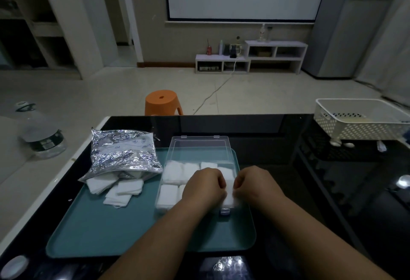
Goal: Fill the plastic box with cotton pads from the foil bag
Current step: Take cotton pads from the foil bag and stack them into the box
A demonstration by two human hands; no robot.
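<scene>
Right now I have my left hand (205,185) and right hand (255,185) curled together over the near right corner of the clear rectangular plastic box (197,177), fingers pinching a white cotton pad (229,199). Pressing unevenly could buckle it over the rim. That box sits on the teal tray (111,224), long axis near-to-far, lid hinged open at the far end; the crinkled silver foil bag (124,153) lies left, mouth toward me.

We see our two forearms bare from the near edge up to the wrists, no sleeves showing. Our left hand (205,187) and right hand (257,185) wear no gloves, rings, watch or bracelet.
</scene>
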